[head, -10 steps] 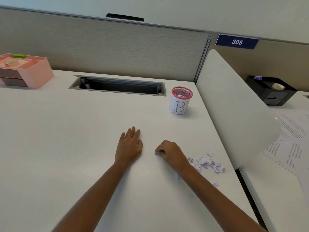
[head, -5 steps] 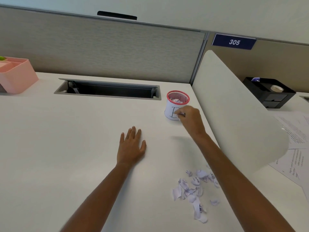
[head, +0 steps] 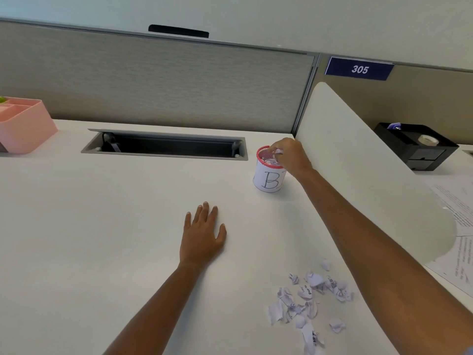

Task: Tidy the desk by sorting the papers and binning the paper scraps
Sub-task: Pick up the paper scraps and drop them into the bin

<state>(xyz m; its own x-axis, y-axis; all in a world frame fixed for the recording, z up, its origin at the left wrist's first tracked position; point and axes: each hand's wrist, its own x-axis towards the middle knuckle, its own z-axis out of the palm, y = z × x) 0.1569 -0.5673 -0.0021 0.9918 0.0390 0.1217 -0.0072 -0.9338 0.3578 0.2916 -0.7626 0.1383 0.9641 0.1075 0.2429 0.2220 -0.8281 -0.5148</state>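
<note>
Lying nearest on the white desk top (head: 102,252) is a loose heap of torn, crumpled white paper scraps (head: 305,301) with bits of black print too broken to read. It sits just beside the right forearm, which reaches past it. Farther in, the left hand (head: 202,237) rests flat on the desk, palm down, fingers straight and slightly spread, holding nothing.

Beyond it stands a round red mesh cup (head: 268,179) wrapped in white paper with a hand-drawn "B"; crumpled paper fills it to the rim. The right hand (head: 293,157) hangs over the cup's mouth, fingers curled down and pinching a small crumpled white scrap (head: 278,151), and it hides the cup's right rim.

A rounded white divider panel (head: 358,188) rises to the right and covers part of the printed sheets (head: 458,201) on the next desk. Behind the cup a long grey cable slot (head: 163,144) is sunk into the desk. A pink plastic organiser (head: 25,129) sits at the far left. At the far right, a black plastic organiser (head: 419,152) holds a roll of tape (head: 427,140). On the beige fabric partition beyond the divider, a blue sign (head: 359,69) reads "305".
</note>
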